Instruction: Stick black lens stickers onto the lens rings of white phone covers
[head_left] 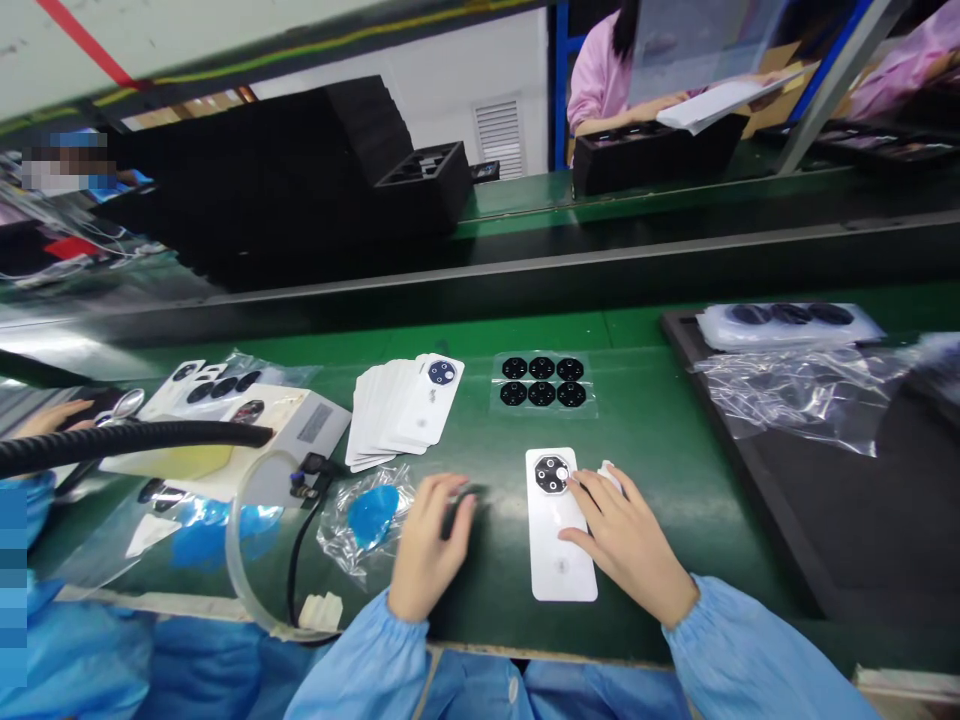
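A white phone back panel (551, 540) lies on the green bench in front of me, its round black camera piece (551, 474) near the top. On its right edge rests my right hand (630, 535), fingers spread, with fingertips at the camera piece. A small white scrap (610, 474) shows by those fingers; what it is I cannot tell. My left hand (431, 550) is raised left of the panel, thumb and fingers curled around a dark, blurred thing. Beyond lies a clear sheet (590, 405) bearing several black round camera pieces. A fanned stack of white panels (390, 415) is farther left.
Crumpled clear film with a blue piece (373, 515) lies beside my left hand. A black hose (142, 445) and white box (311, 430) stand left, near a co-worker's hand (56, 418). At right, a black tray (862, 530) holds bagged pieces (787, 325). People work behind.
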